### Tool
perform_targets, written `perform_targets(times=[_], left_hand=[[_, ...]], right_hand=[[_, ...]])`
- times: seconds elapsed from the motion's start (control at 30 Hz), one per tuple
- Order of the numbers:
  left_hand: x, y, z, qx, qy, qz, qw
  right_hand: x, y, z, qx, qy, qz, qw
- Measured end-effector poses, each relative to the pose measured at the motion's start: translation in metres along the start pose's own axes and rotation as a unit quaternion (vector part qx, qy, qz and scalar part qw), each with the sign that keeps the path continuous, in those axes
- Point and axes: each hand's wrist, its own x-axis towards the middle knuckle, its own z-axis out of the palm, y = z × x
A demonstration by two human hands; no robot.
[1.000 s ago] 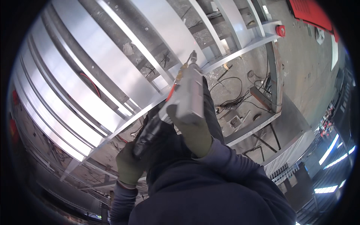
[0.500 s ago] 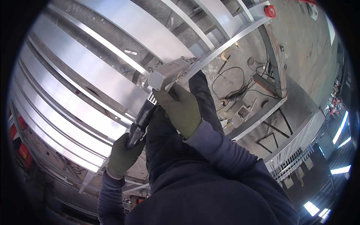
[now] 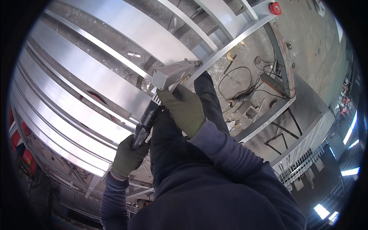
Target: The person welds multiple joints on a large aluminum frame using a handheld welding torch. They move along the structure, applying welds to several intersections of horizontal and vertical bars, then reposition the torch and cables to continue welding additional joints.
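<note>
A slim black power tool, by its shape an angle grinder [image 3: 147, 118], lies slantwise in front of me with pale vent slots near its upper end. My left hand [image 3: 129, 156], in an olive-green glove, is wrapped round its rear end. The same kind of glove covers my right hand [image 3: 184, 109], whose fingers are closed on the grinder's front end and hide its head. Just beyond my right fingers, a grey metal box-shaped piece [image 3: 171, 73] sits at the edge of a silver slatted metal frame [image 3: 96, 69].
On the concrete floor to the right lie a looped black cable [image 3: 245, 92] and a yellowish clamp-like piece [image 3: 230, 56]. A brownish steel beam [image 3: 283, 57] stands beyond them. A red object [image 3: 275, 8] rests at the frame's far corner. My legs straddle the near side.
The view has shifted slightly. Both hands keep their hold on the grinder, which stays at nearly the same place by the metal box-shaped piece.
</note>
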Motion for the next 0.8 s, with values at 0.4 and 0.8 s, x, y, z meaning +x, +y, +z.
perform_targets(times=[0.4,0.8], left_hand=[[-0.007,0.019,-0.002,0.037,-0.002,0.018,0.999],[-0.014,0.034,-0.006,0.048,-0.003,-0.013,0.999]], right_hand=[[0.006,0.008,0.0,0.037,-0.006,0.02,0.999],[0.008,0.008,0.002,0.045,-0.01,0.039,0.998]])
